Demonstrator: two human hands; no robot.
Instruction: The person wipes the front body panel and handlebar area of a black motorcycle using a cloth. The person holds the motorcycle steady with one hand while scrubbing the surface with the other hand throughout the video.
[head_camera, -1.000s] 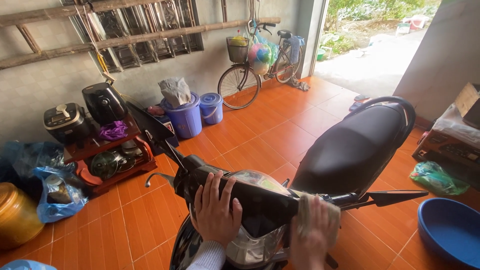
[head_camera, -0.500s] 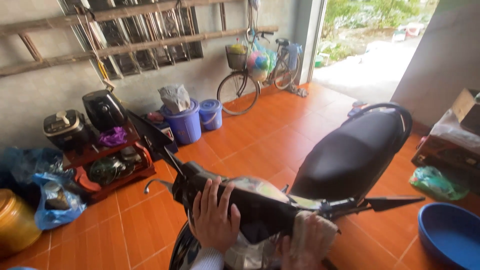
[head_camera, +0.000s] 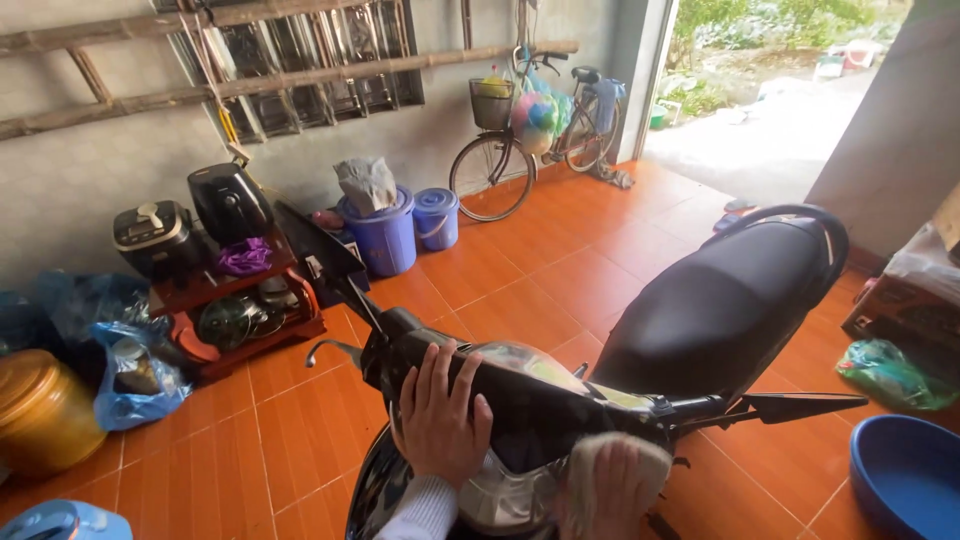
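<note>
Handlebar housing of a black motorbike fills the near centre of the view, and on it both hands are placed. The left hand is laid flat on the near left of the housing, its fingers spread apart and pointing away, clamped on nothing. The right hand is wrapped in a pale cloth just right of it, below the dial face, the fingers curled together into the fabric and pressed on the plastic. Compared with a second ago, the cloth-wrapped hand is seen slightly lower and nearer the bottom edge, while the left hand is kept at almost the same spot; from this it is judged that wiping strokes are being made over the front panel while the bike is steadied. One long black seat is stretched toward the far right, and one mirror is pointed right. One blue basin is set on the orange tiles at the near right. At the far centre, two blue lidded buckets are stood side by side, the larger topped by a grey bag. One bicycle is leaned beside the doorway. On the left, one low red shelf is loaded with two dark cooking appliances. One wooden ladder is hung along the wall. One yellow pot is seen at the near left edge.
</note>
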